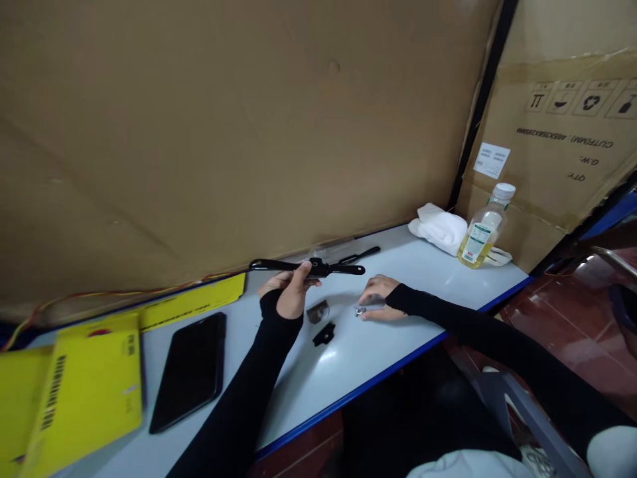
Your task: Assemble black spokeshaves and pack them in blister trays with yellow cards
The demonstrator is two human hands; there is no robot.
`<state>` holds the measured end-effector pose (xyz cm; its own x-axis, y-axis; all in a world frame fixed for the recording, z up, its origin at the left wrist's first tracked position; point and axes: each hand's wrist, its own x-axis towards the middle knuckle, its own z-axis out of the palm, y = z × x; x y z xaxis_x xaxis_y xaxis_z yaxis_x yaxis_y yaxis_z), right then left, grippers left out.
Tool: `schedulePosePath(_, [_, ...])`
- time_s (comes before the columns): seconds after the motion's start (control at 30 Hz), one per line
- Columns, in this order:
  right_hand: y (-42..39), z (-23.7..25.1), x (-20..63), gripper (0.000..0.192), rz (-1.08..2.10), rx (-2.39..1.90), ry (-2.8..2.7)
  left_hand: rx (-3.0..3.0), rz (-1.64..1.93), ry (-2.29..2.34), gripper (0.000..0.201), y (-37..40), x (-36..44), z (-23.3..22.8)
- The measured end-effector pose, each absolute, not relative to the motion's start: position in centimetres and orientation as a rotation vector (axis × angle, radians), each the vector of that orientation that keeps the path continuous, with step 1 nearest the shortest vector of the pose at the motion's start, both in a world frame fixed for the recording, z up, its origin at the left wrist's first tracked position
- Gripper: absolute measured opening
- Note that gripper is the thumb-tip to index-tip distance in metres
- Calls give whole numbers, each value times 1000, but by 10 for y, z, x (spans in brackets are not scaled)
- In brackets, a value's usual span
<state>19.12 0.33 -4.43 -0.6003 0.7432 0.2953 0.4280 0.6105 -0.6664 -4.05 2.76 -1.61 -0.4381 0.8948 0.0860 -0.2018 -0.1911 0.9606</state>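
My left hand is closed around the middle of a black spokeshave body, its long handles reaching out to both sides above the table. My right hand rests low over the table, with thumb and fingers around small shiny metal parts, perhaps screws. Between the hands lie a flat metal blade and, nearer to me, a black cap plate with a hole. Behind the held body, a second black handled tool lies by clear plastic wrapping.
A black phone and yellow packets lie on the left of the white table. White cloth and a bottle of yellowish liquid stand at the back right. Cardboard walls the far side.
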Motion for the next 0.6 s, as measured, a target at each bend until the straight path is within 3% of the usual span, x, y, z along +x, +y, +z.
schedulePosePath(0.17, [10,-51,189,10,725,-884,-2384,899,1708,1246,38,25,-38,-17])
schedulePosePath(0.6, [9,-62,198,15,742,-983,-2205,1065,1568,1343,41,17,-33,-25])
